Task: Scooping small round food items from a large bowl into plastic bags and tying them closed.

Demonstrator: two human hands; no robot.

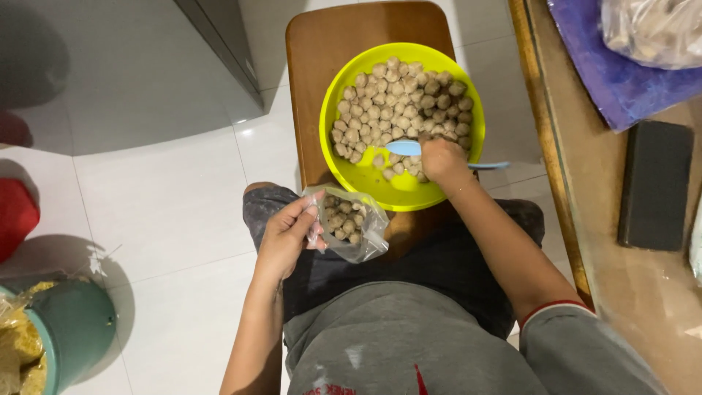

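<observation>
From the head camera, the left hand (287, 232) pinches open a small clear plastic bag (349, 223), part filled with pale meatballs. The right hand (441, 159) grips a light blue plastic spoon (409, 148), apparently mid-scoop, in the round lime-green plastic bowl (365, 179), where most meatballs (398, 106) remain.

I saw a small clear plastic bag (349, 223) of pale balls at centre, and another clear plastic bag (651, 29) lay crumpled at top right.
</observation>
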